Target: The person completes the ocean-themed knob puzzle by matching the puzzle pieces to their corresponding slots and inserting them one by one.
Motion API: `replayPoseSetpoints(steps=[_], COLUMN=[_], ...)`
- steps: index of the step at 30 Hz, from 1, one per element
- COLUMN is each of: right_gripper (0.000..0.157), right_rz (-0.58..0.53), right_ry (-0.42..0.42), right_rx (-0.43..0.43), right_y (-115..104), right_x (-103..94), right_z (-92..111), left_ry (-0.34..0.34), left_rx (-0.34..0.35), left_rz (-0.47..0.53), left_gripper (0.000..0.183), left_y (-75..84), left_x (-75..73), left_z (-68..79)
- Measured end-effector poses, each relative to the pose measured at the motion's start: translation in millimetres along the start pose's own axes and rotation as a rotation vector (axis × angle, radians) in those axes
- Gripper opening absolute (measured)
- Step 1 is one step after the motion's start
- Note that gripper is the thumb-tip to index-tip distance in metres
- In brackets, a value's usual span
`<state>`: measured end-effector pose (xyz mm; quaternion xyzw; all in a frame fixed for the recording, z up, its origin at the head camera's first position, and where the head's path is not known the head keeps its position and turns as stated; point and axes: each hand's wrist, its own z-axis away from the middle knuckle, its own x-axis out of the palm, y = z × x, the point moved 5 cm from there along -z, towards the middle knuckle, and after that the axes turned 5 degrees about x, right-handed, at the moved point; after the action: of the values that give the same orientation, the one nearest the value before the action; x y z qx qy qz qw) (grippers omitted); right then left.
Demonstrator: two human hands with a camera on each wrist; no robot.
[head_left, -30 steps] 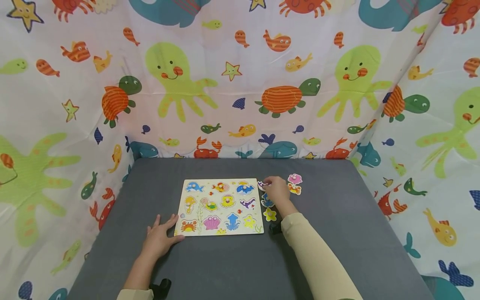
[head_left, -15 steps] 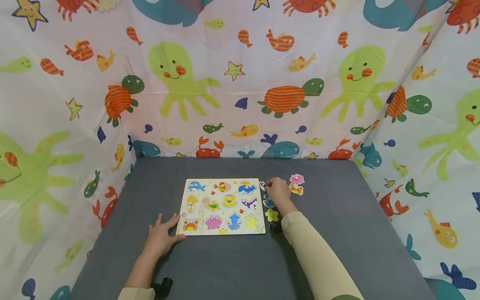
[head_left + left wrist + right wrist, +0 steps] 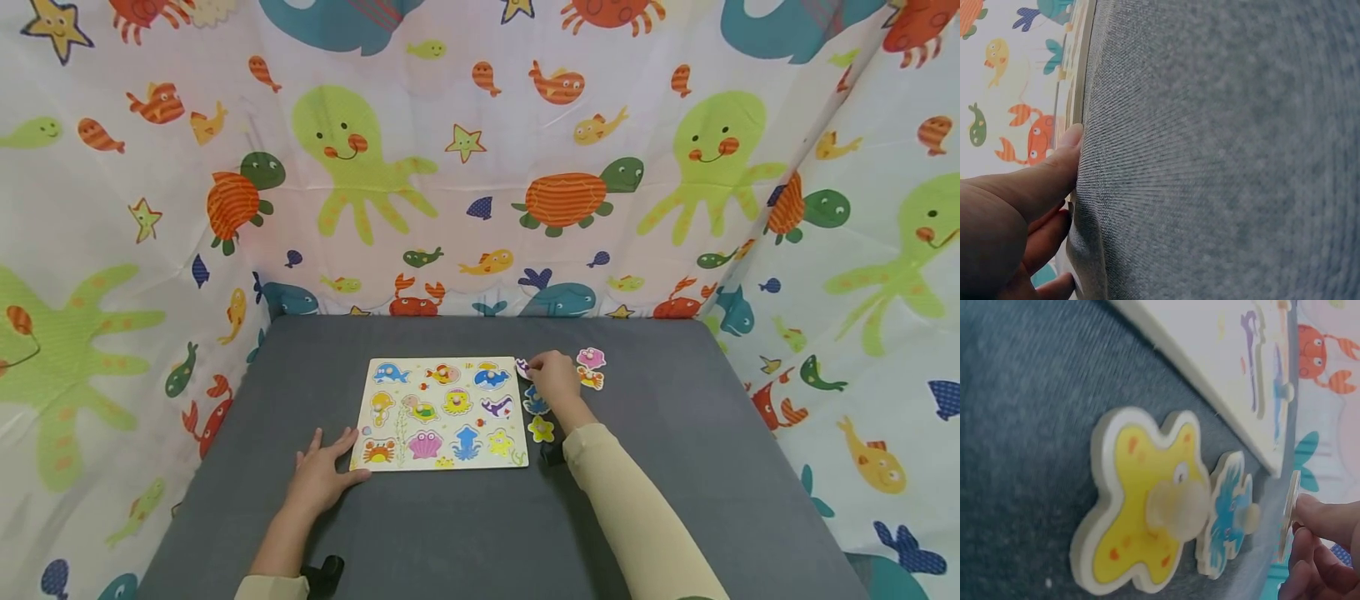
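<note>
A pale wooden puzzle board (image 3: 416,364) printed with sea animals lies on the dark grey table. My left hand (image 3: 318,479) rests at its lower left corner, fingers spread along the left side and thumb at the near edge. Beyond the board's right edge, my right hand (image 3: 557,383) pinches a purple-and-white puzzle piece (image 3: 522,367), seen edge-on in the right wrist view. Its knob is hidden by the fingers. Nearer lie a blue puzzle piece (image 3: 1229,515) and a yellow star puzzle piece (image 3: 1119,512), both with knobs up.
Right of my right hand lie a pink puzzle piece (image 3: 591,358) and an orange crab puzzle piece (image 3: 591,378). A cloth curtain (image 3: 457,250) with sea animals hangs behind the table (image 3: 450,533) and along both sides.
Both hands stay almost where they were, the right one still at the purple piece. The whole head view shifts slightly right, then back left.
</note>
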<state>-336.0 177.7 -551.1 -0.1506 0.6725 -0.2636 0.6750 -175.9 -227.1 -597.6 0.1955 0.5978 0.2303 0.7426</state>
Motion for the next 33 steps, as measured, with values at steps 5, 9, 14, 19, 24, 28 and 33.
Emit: replayPoseSetpoints(steps=[5, 9, 14, 19, 24, 28, 33], right_gripper=[0.014, 0.012, 0.01, 0.01, 0.008, 0.006, 0.006], right_rz=[-0.033, -0.022, -0.022, -0.046, -0.073, -0.091, -0.108], right_ry=[-0.001, 0.0, -0.017, -0.058, -0.078, -0.097, -0.087], right_rx=[-0.01, -0.031, -0.05, -0.052, -0.055, -0.053, -0.08], right_y=[-8.8, -16.6, -24.1, -28.5, -29.4, -27.1, -22.8], right_x=[-1.3, 3.0, 9.6, 15.8, 21.7, 26.6, 30.2], right_z=[10.4, 19.8, 33.2, 45.0, 54.2, 59.4, 66.0], left_ry=[-0.003, 0.004, 0.011, 0.019, 0.008, -0.003, -0.005], left_rx=[0.0, 0.01, 0.023, 0.032, 0.024, 0.017, 0.012], left_rz=[0.007, 0.005, 0.01, 0.018, 0.011, 0.007, 0.0], left_gripper=[0.092, 0.092, 0.091, 0.09, 0.091, 0.093, 0.093], left_y=[0.6, 1.1, 2.6, 4.4, 4.8, 4.9, 4.9], left_x=[-1.3, -2.3, -3.0, -3.2, -2.8, -2.7, -2.3], left_z=[1.4, 2.6, 3.2, 3.2, 2.8, 1.9, 1.7])
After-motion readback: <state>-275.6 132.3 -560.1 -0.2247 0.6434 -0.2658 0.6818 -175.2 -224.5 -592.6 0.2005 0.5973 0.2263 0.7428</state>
